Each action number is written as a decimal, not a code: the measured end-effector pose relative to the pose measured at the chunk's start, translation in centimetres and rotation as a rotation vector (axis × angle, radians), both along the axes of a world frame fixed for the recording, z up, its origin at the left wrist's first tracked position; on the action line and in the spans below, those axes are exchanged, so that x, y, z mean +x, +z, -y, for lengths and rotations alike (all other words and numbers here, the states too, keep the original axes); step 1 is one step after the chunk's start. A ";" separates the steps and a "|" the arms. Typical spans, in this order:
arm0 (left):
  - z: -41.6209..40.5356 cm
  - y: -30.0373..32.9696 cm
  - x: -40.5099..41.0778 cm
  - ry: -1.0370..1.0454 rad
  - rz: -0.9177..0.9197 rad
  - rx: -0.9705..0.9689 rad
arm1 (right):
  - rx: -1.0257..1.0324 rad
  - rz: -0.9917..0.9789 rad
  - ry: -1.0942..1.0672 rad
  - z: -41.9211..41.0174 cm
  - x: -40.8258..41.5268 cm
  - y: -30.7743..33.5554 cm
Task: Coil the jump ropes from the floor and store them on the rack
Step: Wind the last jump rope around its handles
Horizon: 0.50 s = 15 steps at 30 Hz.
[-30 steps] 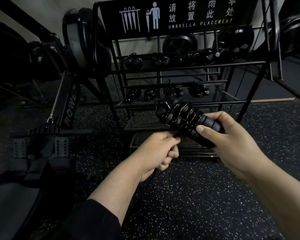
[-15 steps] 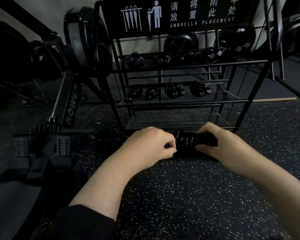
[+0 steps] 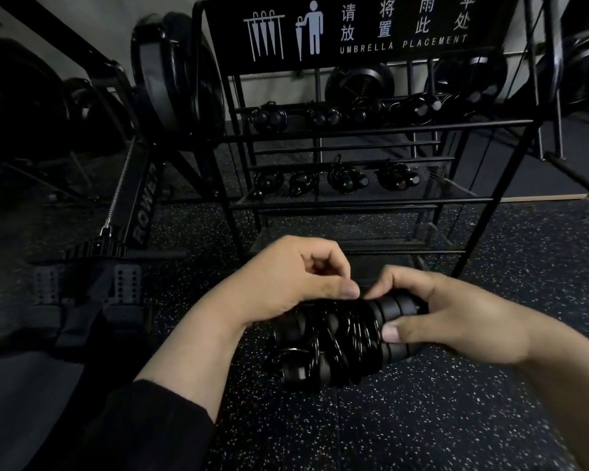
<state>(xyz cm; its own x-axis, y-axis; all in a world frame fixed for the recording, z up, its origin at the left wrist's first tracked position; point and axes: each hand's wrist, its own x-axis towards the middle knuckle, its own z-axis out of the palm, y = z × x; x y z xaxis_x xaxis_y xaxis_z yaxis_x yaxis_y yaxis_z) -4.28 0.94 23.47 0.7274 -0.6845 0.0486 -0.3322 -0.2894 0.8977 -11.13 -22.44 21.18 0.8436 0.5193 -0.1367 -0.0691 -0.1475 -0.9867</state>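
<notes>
A black jump rope [image 3: 337, 338], its cord wound around its two handles, sits low in front of me above the speckled floor. My right hand [image 3: 456, 321] grips the handle end of the bundle, thumb on its near side. My left hand [image 3: 293, 277] pinches the cord at the top of the coil, fingertips meeting the right hand's forefinger. Behind stands the black wire rack [image 3: 371, 130], with several coiled ropes [image 3: 340, 178] on its middle shelf and more coiled ropes [image 3: 412, 108] on the upper one.
A rowing machine [image 3: 133, 198] with foot straps lies on the floor at the left, close to the rack. A sign [image 3: 354, 25] reading "UMBRELLA PLACEMENT" tops the rack. Dark weight plates [image 3: 177, 83] and fans stand behind. Speckled rubber floor [image 3: 422, 419] spreads to the right.
Both hands have dropped from rack height towards me with the bundle. The left hand has shifted from below the coil to pinching its top.
</notes>
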 end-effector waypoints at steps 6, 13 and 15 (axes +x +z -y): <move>0.8 -1.4 -0.5 0.205 -0.266 -0.241 | 0.464 0.009 -0.180 -1.1 0.0 -0.7; 3.6 -2.5 -1.1 0.295 -0.413 -0.198 | 0.547 0.132 -0.624 -1.3 0.9 -0.6; 3.9 -2.4 -1.3 0.267 -0.433 -0.191 | 0.486 0.151 -0.681 -1.4 0.9 -0.7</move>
